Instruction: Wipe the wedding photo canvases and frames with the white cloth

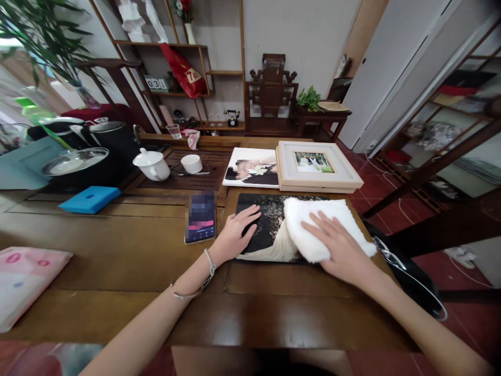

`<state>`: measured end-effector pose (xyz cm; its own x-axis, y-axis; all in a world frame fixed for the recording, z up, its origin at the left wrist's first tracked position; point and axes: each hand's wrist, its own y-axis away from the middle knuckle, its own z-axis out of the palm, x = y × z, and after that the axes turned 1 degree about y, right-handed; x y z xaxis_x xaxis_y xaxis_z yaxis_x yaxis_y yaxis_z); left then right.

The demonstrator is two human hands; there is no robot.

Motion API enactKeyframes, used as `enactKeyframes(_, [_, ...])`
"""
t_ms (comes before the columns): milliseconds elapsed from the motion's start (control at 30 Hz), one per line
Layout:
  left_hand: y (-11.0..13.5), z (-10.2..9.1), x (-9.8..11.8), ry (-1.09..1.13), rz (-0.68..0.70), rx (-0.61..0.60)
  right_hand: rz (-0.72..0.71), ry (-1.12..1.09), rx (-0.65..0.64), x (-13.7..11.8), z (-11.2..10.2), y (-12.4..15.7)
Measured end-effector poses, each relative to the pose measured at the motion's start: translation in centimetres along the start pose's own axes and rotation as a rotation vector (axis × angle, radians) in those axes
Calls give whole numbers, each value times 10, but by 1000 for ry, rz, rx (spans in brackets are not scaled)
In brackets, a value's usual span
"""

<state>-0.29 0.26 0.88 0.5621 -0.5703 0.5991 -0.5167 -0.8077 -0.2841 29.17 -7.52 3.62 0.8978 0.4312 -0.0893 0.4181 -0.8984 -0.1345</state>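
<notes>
One wooden surface (133, 250). Right hand (332, 243): grip apart, fingers spread flat atop one white cloth (303, 240). Left hand (238, 232): grip apart, laid over the left edge of one dark photo panel (268, 230), which lies flat, its right part under the cloth. One phone (202, 219), left of the panel. Beyond: one white-edged photo print (252, 171), beside one pale-framed picture (313, 163). Farthest: one carved wooden chair (273, 94).

The left hand (237, 230) and right hand (335, 244) lie palm-down, fingers (247, 213) extended.
</notes>
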Motion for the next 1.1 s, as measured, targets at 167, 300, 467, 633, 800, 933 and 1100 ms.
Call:
enactKeyframes(167, [0, 0, 0, -2, 4, -1, 137, 26, 52, 36, 6, -17])
enactKeyframes(300, [0, 2, -1, -2, 9, 11, 141, 104, 75, 12, 9, 13])
enactKeyframes(467, [0, 4, -2, 5, 8, 39, 19, 146, 49, -40, 5, 50])
enactKeyframes(633, [1, 3, 0, -16, -3, 19, -2, 104, -37, -39, 0, 27])
enactKeyframes(800, [2, 1, 2, -28, -6, -3, 78, 88, -101, -6, 0, -35])
enactKeyframes(933, [1, 1, 3, -35, -22, -14, 90, 108, -81, 1, 1, -57])
enactKeyframes(1100, [2, 2, 2, -36, -12, -7, 19, 128, -53, -28, 2, -16])
